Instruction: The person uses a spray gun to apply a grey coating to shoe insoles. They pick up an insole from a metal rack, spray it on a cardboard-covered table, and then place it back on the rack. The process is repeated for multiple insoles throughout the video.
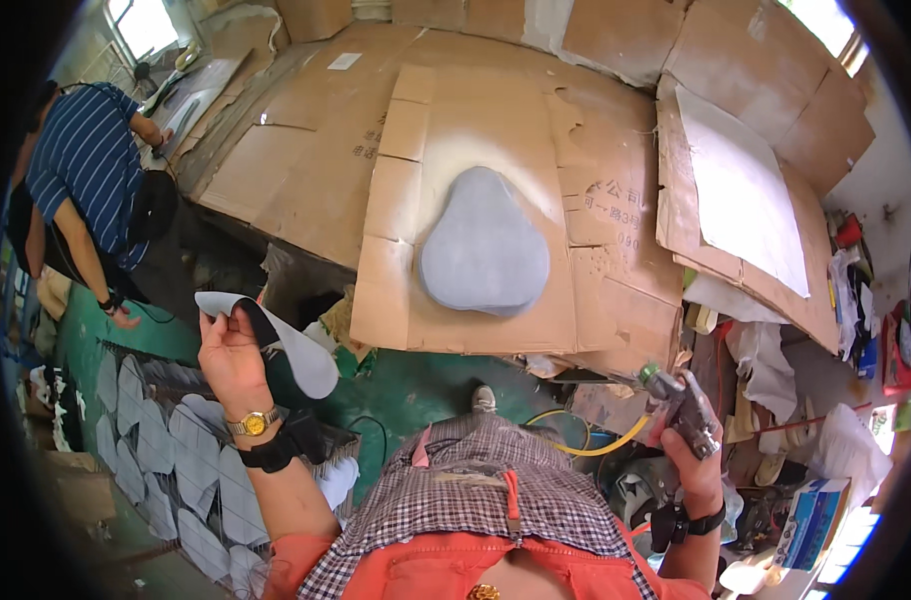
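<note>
My left hand [233, 368], raised at the left, is closed on the edge of a thin grey sheet piece [311, 362] with a dark underside, which curls and hangs to the right. In my right hand [694, 468], a metal spray gun [690, 418] is gripped, with a yellow hose [616, 442] running off to its left. A rounded grey pad [484, 245], narrower at its far end, lies on a cardboard sheet [396, 290] in front of me. Neither hand touches the pad. Pale spray marks the cardboard around it.
A wire rack [161, 440] at lower left carries several similar grey pieces. Another person in a striped shirt [86, 165] stands at the far left beside a bench. A white sheet on a cardboard panel [736, 190] is at right. Bags and a blue-white box [814, 522] crowd the lower right.
</note>
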`<action>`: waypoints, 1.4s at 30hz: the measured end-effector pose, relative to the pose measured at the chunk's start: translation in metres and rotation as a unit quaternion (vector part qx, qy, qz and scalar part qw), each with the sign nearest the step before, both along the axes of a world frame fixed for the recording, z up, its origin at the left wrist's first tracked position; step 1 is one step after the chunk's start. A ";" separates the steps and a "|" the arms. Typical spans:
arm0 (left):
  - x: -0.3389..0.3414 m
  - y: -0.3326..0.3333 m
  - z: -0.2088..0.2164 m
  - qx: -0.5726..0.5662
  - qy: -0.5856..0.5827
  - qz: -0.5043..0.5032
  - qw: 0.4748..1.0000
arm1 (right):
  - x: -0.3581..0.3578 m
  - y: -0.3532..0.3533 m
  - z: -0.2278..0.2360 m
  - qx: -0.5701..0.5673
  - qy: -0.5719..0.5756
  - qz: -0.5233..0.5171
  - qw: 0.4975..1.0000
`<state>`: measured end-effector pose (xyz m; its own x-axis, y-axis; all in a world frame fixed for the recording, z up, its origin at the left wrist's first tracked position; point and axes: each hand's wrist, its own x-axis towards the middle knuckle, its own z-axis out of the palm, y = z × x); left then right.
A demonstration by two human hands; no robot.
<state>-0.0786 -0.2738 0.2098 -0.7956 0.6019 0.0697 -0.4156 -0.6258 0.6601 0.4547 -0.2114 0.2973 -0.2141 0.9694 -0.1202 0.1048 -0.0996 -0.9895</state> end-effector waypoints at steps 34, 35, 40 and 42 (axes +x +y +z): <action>-0.035 -0.245 0.033 0.032 0.025 0.372 0.927 | -0.124 -0.016 -0.016 0.005 -0.032 0.262 0.965; -0.022 -0.256 0.031 0.020 0.030 0.400 0.916 | -0.131 -0.008 -0.018 -0.002 -0.040 0.281 0.959; 0.040 -0.297 -0.075 -0.067 -0.088 0.525 0.844 | -0.162 0.017 -0.025 -0.015 -0.035 0.363 0.931; 0.055 -0.310 -0.150 -0.097 -0.222 0.559 0.793 | -0.168 0.025 -0.029 -0.023 -0.046 0.384 0.922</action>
<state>-0.0236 -0.5836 0.0593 -0.7591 -0.5326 -0.3743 0.1089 -0.6708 0.7336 0.2867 -0.1861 0.2683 -0.8222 0.5292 -0.2096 0.2451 -0.0032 -0.9695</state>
